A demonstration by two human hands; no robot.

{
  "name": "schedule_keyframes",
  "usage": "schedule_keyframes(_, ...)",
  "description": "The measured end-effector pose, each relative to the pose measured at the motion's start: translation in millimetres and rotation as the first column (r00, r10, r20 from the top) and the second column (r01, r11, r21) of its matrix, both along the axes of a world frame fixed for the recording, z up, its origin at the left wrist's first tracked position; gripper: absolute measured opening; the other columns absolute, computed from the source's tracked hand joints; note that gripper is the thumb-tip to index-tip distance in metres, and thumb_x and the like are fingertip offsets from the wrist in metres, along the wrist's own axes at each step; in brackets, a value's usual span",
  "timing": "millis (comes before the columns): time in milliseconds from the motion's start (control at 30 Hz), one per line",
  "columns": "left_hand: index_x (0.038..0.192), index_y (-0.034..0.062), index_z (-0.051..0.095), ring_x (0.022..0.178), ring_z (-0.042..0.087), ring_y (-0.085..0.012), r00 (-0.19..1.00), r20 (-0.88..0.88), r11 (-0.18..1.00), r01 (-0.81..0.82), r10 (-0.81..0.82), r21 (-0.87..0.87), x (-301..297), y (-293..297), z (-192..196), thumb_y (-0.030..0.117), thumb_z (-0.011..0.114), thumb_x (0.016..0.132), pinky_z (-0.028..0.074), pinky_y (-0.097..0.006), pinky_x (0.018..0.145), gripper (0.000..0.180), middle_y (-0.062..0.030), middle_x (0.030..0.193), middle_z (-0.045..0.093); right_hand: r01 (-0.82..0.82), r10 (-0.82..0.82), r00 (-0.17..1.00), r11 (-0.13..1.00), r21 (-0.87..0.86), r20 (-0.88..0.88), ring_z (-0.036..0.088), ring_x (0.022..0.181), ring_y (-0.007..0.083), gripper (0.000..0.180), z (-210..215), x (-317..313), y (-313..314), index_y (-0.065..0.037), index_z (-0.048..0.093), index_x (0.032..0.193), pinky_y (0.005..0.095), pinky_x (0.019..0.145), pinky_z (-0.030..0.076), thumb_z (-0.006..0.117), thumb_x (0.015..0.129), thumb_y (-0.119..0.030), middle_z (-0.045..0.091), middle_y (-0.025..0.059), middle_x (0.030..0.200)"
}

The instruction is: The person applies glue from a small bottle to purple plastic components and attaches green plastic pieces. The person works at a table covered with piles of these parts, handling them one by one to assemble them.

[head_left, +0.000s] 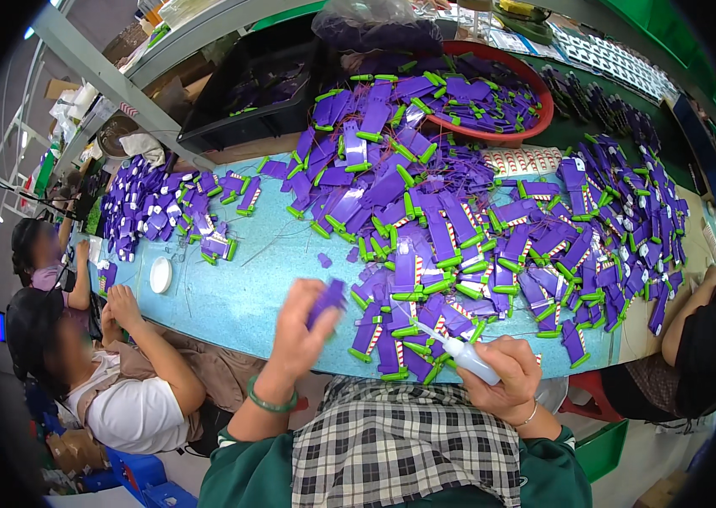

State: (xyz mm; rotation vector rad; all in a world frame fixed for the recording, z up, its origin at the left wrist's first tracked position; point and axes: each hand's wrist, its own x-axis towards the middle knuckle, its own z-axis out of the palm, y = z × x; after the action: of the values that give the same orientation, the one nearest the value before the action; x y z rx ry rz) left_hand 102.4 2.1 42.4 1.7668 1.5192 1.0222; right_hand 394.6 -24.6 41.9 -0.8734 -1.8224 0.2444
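My left hand [297,328] is raised over the table's front edge, its fingers closed on a small purple plastic piece [327,302], slightly smeared by motion. In my right hand [507,379] is a white squeeze bottle [471,361] with a thin nozzle. Its nozzle points up and left, over the near edge of a pile. That pile [447,224] holds many flat purple parts with bright green ends, some bearing red-and-white striped strips. Two tiny purple bits [325,260] lie on the blue tabletop [265,254] just beyond my left hand.
A red basin [536,123] full of purple and green parts stands behind the pile, beside a black crate [243,131]. Farther left are a second purple heap [142,203] and a white dish [160,275]. Co-workers sit on my left [133,406] and right [705,347].
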Motion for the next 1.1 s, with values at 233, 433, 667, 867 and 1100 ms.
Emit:
schedule_keyframes(233, 0.092, -0.0019, 0.056, 0.104, 0.048, -0.0381, 0.902, -0.414, 0.993, 0.105, -0.121, -0.061, 34, -47, -29, 0.013, 0.071, 0.075, 0.040, -0.045, 0.087, 0.027, -0.0214, 0.121, 0.044, -0.071, 0.071, 0.997, 0.997, -0.018, -0.010, 0.058, 0.064, 0.0185, 0.047, 2, -9, 2, -0.004, 0.064, 0.104, 0.0285, 0.052, 0.047, 0.083, 0.061, -0.003, 0.059, 0.0082, 0.084)
schedule_keyframes(433, 0.102, -0.0023, 0.050, 0.102, 0.050, -0.0377, 0.876, -0.473, 0.994, -0.108, 0.088, -0.015, 32, -39, -41, 0.009, 0.073, 0.073, 0.040, -0.047, 0.086, 0.039, -0.0205, 0.115, 0.049, -0.083, 0.083, 0.996, 0.997, 0.001, 0.015, 0.060, 0.064, 0.0179, 0.046, 7, -10, 3, -0.004, 0.065, 0.103, 0.0276, 0.051, 0.047, 0.084, 0.062, -0.004, 0.061, 0.0075, 0.083)
schedule_keyframes(667, 0.111, -0.0024, 0.050, 0.077, 0.057, -0.0351, 0.910, -0.257, 0.943, -0.298, 0.327, 0.145, -10, -23, -54, 0.002, 0.072, 0.073, 0.046, -0.037, 0.066, 0.044, -0.0160, 0.086, 0.056, -0.082, 0.083, 0.996, 0.996, -0.028, 0.027, 0.059, 0.066, 0.0201, 0.046, 6, -8, -1, -0.005, 0.063, 0.105, 0.0297, 0.055, 0.048, 0.082, 0.063, -0.003, 0.058, 0.0088, 0.086)
schedule_keyframes(867, 0.103, -0.0013, 0.057, 0.079, 0.056, -0.0250, 0.982, 0.186, 0.952, 0.023, 0.036, -0.305, -3, -56, 5, 0.007, 0.069, 0.080, 0.045, -0.032, 0.071, 0.028, -0.0146, 0.091, 0.058, -0.035, 0.034, 0.999, 0.998, 0.043, 0.015, 0.062, 0.068, 0.0192, 0.049, 10, -1, -4, -0.004, 0.063, 0.106, 0.0279, 0.055, 0.051, 0.084, 0.062, -0.003, 0.059, 0.0076, 0.088)
schedule_keyframes(1100, 0.116, 0.0007, 0.051, 0.088, 0.060, -0.0351, 0.855, 0.217, 0.752, 0.519, -0.472, -0.407, 37, -54, -25, 0.020, 0.064, 0.086, 0.047, -0.041, 0.078, 0.037, -0.0206, 0.096, 0.061, -0.091, 0.092, 0.995, 0.995, 0.034, -0.040, 0.063, 0.074, 0.0211, 0.051, 13, -5, -9, -0.006, 0.061, 0.108, 0.0293, 0.058, 0.053, 0.083, 0.062, -0.002, 0.057, 0.0081, 0.093)
